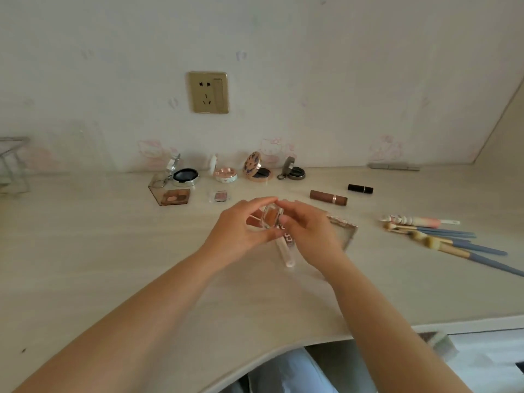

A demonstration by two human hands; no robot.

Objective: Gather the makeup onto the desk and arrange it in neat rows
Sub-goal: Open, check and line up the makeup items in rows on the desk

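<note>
We see left hand (241, 225) and right hand (307, 226) meeting above desk (113, 251), both grips closed on small clear case (272, 218) with brown pan, held tilted between fingertips. Clear tube (285, 248) lies on desk just under grips. Glittery flat case (344, 229) partly hidden behind right grip. Beyond grips, near wall: row of four open compacts (185, 175). Two lipsticks (329, 197) beyond right grip; brushes (442, 236) well right of it.
</note>
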